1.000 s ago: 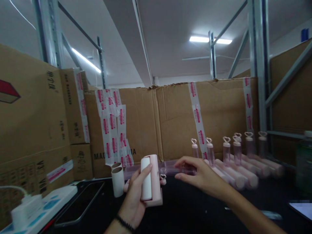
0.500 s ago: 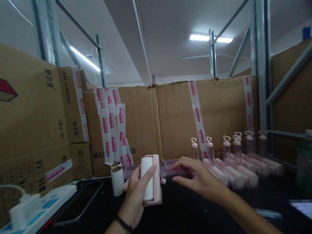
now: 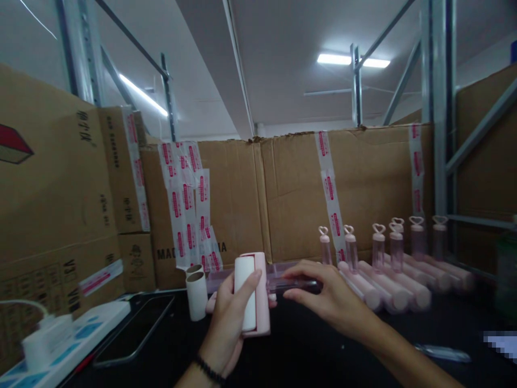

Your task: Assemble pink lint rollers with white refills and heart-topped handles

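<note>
My left hand (image 3: 230,312) is wrapped round a pink lint roller (image 3: 262,302), with the thumb across its white roll (image 3: 244,293). The roller is held upright in front of the cardboard. My right hand (image 3: 323,291) is closed round a clear pink tube handle (image 3: 278,284), thumb below and fingers above. The handle's left end meets the right side of the lint roller; whether it is joined there I cannot tell. A pale pink piece (image 3: 210,303) shows behind my left hand, mostly hidden.
Two white cardboard tubes (image 3: 196,296) stand at left, near a phone (image 3: 135,331) and a power strip (image 3: 100,323). Several pink rollers with heart-topped clear handles (image 3: 378,248) are lined up at right. A clear-wrapped item (image 3: 442,353) lies nearer. Tall cardboard (image 3: 291,205) closes off the back.
The clear handle now reaches the side of the lint roller, and my right hand is slightly closer to it. The whole view has shifted a little.
</note>
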`<state>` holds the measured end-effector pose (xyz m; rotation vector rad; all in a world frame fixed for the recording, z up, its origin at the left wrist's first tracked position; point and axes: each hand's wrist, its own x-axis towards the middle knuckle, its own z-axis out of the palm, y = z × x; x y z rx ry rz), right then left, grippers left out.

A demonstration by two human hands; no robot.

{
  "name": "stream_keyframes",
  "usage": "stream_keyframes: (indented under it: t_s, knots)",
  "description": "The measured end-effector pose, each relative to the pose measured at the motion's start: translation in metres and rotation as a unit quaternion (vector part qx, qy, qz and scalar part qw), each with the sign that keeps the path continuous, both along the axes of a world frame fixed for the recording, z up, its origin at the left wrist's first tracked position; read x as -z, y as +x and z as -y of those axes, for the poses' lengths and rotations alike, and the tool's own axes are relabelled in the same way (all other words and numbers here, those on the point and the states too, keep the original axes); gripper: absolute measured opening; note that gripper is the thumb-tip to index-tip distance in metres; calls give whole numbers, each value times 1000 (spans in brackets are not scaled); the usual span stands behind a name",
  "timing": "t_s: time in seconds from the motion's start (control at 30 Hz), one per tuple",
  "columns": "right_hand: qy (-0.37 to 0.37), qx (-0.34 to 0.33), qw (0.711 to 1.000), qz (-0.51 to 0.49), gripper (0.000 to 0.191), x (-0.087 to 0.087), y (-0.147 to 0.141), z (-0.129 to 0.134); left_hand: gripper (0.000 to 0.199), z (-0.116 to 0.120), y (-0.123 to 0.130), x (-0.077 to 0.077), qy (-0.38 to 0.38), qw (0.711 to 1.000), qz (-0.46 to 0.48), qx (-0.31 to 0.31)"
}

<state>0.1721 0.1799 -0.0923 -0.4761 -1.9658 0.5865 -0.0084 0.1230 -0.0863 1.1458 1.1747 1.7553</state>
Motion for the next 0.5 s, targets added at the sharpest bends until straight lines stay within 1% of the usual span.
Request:
stream_keyframes:
  t_s: [0.13, 0.3, 0.4, 0.47, 0.5]
  knots:
    - [-4, 7, 1000, 13, 17, -3, 2, 3, 32, 3, 0, -1, 4, 1000, 4, 6]
    - [25, 28, 999, 38, 15, -7, 3, 8, 34, 5, 4, -4, 6, 1000, 16, 7]
    - [-7, 20, 999, 40, 14, -14, 8, 10, 36, 7, 6, -6, -1, 999, 35, 9]
    - [-43, -1, 999, 33, 21, -22, 16, 9, 35, 8, 7, -7, -14, 998, 54, 11]
    - [-55, -8, 998, 23, 27, -26, 21, 7, 35, 9, 7, -8, -23, 997, 71, 25]
